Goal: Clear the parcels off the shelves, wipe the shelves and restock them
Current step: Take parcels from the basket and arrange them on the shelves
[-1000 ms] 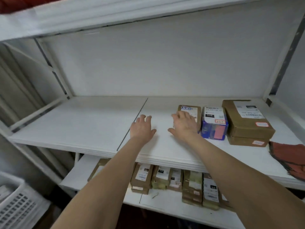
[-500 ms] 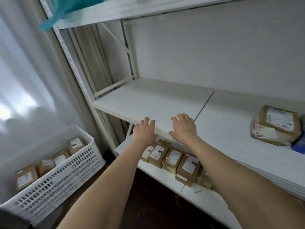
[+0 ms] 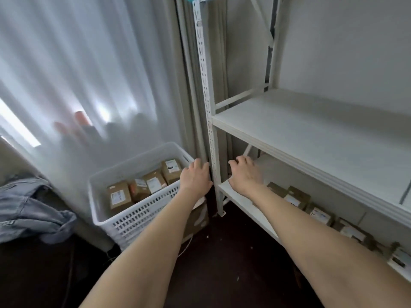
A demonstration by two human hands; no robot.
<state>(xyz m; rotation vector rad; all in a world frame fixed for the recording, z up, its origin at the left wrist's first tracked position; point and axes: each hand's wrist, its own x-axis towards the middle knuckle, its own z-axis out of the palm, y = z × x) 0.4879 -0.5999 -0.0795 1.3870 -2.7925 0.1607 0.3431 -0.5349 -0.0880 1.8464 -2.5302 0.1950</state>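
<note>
Left hand [image 3: 195, 177], right hand [image 3: 244, 174] swung left, open

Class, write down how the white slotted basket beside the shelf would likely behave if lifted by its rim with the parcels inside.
The basket looks like slotted plastic, so its walls may flex under load. Several cardboard parcels sit loose inside, so it is probably fairly heavy, and they could slide if it is tilted.
</note>
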